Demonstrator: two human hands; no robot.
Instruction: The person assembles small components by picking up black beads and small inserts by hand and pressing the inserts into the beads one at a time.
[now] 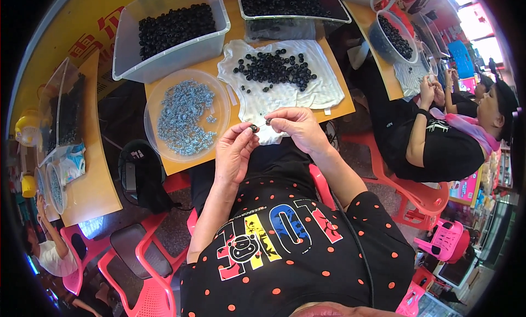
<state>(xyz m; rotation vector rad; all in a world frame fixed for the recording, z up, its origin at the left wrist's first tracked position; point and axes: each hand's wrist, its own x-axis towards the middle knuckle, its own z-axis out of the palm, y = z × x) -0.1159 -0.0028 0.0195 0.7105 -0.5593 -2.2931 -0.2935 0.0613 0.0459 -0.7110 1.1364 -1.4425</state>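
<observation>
Black pieces (254,129), part-hidden in left hand (233,151), right hand (301,131), details unclear

Black with orange-red dots on shirt (290,287), six o'clock; red, yellow, blue on letters (290,226). Black on held piece (254,129) toward eleven, on heaped pieces (274,68) at twelve. White on cloth (322,95) beneath. Pale blue on small parts (183,114), ten o'clock.

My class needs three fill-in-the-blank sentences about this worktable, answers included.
Loose round black beads lie on a crumpled ____ cloth.
A round translucent plastic tray of small bluish-grey coil-like pieces sits to the ____ of that cloth.
The left hand and right hand each pinch a small, dark, round ____.
Answers: white; left; bead.
</observation>
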